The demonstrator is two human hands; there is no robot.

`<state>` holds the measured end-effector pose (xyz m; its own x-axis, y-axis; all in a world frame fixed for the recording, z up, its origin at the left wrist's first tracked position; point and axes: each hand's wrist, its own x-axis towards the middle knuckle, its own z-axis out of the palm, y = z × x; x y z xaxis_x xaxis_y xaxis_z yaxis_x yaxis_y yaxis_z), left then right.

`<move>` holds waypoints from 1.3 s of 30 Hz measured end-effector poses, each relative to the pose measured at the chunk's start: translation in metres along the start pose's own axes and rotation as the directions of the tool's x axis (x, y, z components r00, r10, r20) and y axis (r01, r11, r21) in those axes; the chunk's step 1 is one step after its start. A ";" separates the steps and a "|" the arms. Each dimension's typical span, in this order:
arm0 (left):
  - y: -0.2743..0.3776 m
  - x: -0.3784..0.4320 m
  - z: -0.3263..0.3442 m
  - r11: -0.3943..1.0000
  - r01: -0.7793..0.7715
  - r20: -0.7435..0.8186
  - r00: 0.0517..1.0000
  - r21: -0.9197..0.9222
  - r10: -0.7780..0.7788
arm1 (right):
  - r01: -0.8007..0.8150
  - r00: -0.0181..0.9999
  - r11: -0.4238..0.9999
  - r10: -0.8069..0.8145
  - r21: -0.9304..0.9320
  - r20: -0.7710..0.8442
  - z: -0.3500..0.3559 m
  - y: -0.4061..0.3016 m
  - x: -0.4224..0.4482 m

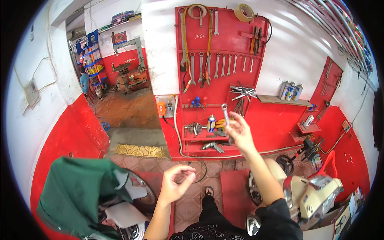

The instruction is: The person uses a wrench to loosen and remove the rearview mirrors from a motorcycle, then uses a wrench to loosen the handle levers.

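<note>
My right hand (239, 132) is raised before the red wall tool board (228, 36), its fingers closed on a combination wrench (225, 113) held upright with the ring end at the top. My left hand (177, 183) hangs lower, in front of my body, fingers curled and apart with nothing in them. Combination wrenches (223, 66) hang in a row on the board. On the red shelf below, a spray can (211, 123) stands between sockets (195, 128) and yellow-handled tools (220, 123). A pneumatic gun (213, 147) lies on the lowest shelf.
A motorbike under a green cover (75, 192) stands at the left, a beige scooter (318, 195) at the right. Spray cans (290, 91) stand on a wall shelf (282, 100). Through the doorway, a person (84, 81) is near a blue rack and a tyre-changing machine (132, 76).
</note>
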<state>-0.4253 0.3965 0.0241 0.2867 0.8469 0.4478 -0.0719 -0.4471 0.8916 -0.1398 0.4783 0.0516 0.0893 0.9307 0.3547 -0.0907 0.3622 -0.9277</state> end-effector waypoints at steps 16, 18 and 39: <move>-0.187 0.326 0.122 0.967 0.197 -0.061 0.976 -0.163 -0.209 | -0.122 0.992 0.954 0.124 0.272 0.011 -0.082 0.134 0.171; -0.201 0.340 0.126 0.993 0.119 -0.098 0.988 -0.017 -0.120 | -0.214 0.975 0.954 0.222 0.210 -0.012 -0.092 0.143 0.181; -0.223 0.392 0.097 0.899 0.165 0.011 0.984 -0.406 -0.176 | -0.022 0.959 0.922 -0.091 -0.387 -0.270 -0.118 0.148 0.228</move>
<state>-0.2047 0.8003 -0.0056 0.3050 0.9093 0.2832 -0.4052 -0.1452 0.9026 -0.0162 0.7379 -0.0191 0.3616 0.8456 0.3926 0.2985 0.2940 -0.9080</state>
